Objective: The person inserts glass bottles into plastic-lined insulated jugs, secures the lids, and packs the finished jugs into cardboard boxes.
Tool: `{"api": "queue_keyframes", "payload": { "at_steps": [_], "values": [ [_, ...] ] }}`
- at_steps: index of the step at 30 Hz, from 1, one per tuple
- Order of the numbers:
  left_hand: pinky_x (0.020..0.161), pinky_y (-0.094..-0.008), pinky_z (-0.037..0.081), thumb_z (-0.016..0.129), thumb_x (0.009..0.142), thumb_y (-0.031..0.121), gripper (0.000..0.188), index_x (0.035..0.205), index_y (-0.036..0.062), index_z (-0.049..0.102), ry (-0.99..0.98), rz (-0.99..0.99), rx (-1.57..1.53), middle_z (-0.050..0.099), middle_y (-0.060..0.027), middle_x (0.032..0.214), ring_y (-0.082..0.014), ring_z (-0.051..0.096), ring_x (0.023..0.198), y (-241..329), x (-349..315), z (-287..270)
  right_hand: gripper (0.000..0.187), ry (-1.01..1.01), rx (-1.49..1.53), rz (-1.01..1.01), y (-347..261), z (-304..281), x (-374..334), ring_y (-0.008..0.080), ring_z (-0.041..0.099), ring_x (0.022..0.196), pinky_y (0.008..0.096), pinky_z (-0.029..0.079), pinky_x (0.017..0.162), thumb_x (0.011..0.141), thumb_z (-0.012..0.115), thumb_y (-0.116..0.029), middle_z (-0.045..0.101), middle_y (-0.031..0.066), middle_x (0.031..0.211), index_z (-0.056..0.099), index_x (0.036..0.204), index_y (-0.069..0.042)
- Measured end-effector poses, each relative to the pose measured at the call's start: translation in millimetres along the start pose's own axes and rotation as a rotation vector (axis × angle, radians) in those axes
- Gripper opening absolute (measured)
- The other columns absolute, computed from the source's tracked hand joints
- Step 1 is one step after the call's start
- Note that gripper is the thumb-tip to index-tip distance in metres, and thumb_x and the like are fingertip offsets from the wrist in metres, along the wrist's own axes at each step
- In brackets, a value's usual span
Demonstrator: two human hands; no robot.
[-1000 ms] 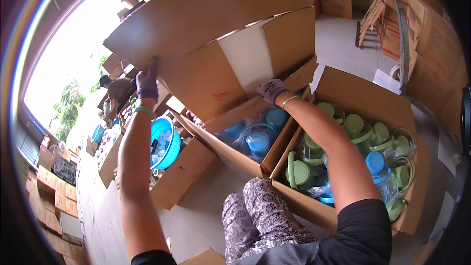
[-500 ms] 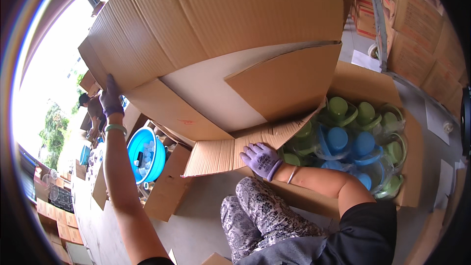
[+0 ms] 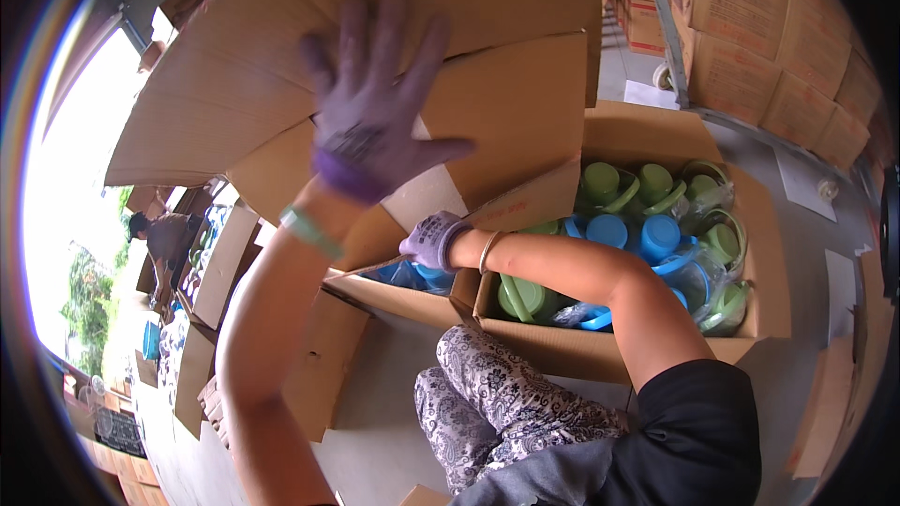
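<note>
At far left a co-worker (image 3: 167,242) stoops beside open cartons. The gloved left hand (image 3: 370,136) is raised with fingers spread wide before a large cardboard carton (image 3: 525,103), which is tipped up over a lower box (image 3: 403,305) of blue plastic pieces. The gloved right hand (image 3: 436,239) has its fingers curled at the large carton's flap (image 3: 539,199); I cannot tell whether they pinch it. Rightward, an open carton (image 3: 572,356) holds green cups (image 3: 598,181) and blue cups (image 3: 607,230).
</note>
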State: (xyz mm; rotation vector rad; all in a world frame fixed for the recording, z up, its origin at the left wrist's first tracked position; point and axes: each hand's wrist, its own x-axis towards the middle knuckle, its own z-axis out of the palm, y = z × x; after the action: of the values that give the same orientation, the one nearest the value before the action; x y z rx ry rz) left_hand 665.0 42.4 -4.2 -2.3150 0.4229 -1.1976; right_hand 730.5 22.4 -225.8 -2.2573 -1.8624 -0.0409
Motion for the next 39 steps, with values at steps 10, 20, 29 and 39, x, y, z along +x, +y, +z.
{"api": "queue_keyframes", "payload": {
  "at_steps": [10, 20, 29, 39],
  "values": [
    [0.105, -0.0442, 0.042, 0.058, 0.075, 0.076, 0.100, 0.139, -0.0012, 0.046, -0.758, -0.339, -0.367, 0.055, -0.0242, 0.135, -0.0353, 0.054, 0.125, -17.9, 94.3, 118.2, 0.049, -0.260, -0.269, 0.384, 106.3, -96.4, -93.6, 0.0326, 0.068, 0.094, 0.0451, 0.054, 0.078, 0.071, 0.070, -0.045, 0.072, 0.0125, 0.098, 0.070, 0.109, -0.014],
    [0.102, -0.0392, 0.044, 0.045, 0.082, 0.079, 0.096, 0.143, 0.0062, 0.047, -0.874, -0.601, -0.404, 0.061, -0.0198, 0.130, -0.0333, 0.059, 0.120, -71.9, 85.5, 136.3, 0.030, 0.367, -0.292, 0.213, 36.1, 83.5, -244.7, 0.0228, 0.065, 0.099, 0.0358, 0.053, 0.083, 0.077, 0.062, -0.018, 0.066, 0.0058, 0.110, 0.065, 0.106, -0.009],
    [0.101, -0.0376, 0.043, 0.071, 0.086, 0.037, 0.064, 0.137, 0.0051, 0.049, -0.132, -0.197, -0.952, 0.057, -0.0137, 0.129, -0.0272, 0.055, 0.119, -65.4, 52.2, 121.8, 0.051, 0.256, 0.158, 0.058, 23.3, -14.0, -167.7, 0.0289, 0.054, 0.121, 0.0423, 0.039, 0.107, 0.081, 0.065, -0.044, 0.062, 0.0154, 0.122, 0.068, 0.112, -0.005],
    [0.118, -0.0521, 0.024, 0.064, 0.084, 0.051, 0.060, 0.129, 0.0123, 0.055, -0.811, 0.376, 0.165, 0.060, -0.0073, 0.122, -0.0238, 0.050, 0.125, -34.6, -185.5, 76.8, 0.028, 0.250, -1.015, -0.559, 66.4, -78.5, -88.3, 0.0259, 0.058, 0.103, 0.0486, 0.027, 0.118, 0.087, 0.055, -0.033, 0.064, 0.0074, 0.095, 0.065, 0.088, -0.007]
  ]
}}
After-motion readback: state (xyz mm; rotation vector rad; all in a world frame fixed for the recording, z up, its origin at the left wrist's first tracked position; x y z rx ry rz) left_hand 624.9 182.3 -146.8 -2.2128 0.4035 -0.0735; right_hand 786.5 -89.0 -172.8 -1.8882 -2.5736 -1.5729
